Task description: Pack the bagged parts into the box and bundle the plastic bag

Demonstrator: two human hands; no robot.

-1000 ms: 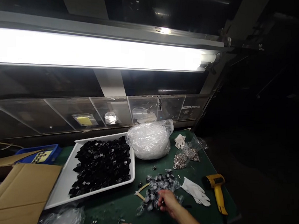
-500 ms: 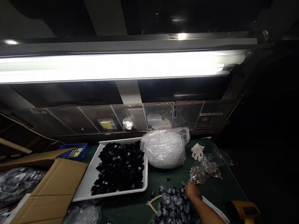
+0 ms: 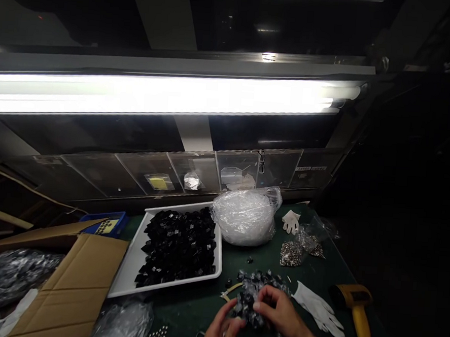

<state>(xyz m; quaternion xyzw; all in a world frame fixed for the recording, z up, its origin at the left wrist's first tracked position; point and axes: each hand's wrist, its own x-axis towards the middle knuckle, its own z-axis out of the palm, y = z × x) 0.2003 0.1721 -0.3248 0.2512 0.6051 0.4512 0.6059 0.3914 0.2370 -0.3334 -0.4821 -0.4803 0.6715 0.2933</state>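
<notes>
Near the green counter's (image 3: 201, 309) front edge, both hands' fingers are pinching small, light, crinkly plastic-wrapped black parts (image 3: 253, 300): left hand (image 3: 220, 333), right hand (image 3: 280, 314).

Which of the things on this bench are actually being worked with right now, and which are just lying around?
In use:
left hand and right hand, both on the pile of small bagged black parts.

Lying about:
white tray of black parts
big clear bag
white glove
yellow heat gun
cardboard box
</notes>
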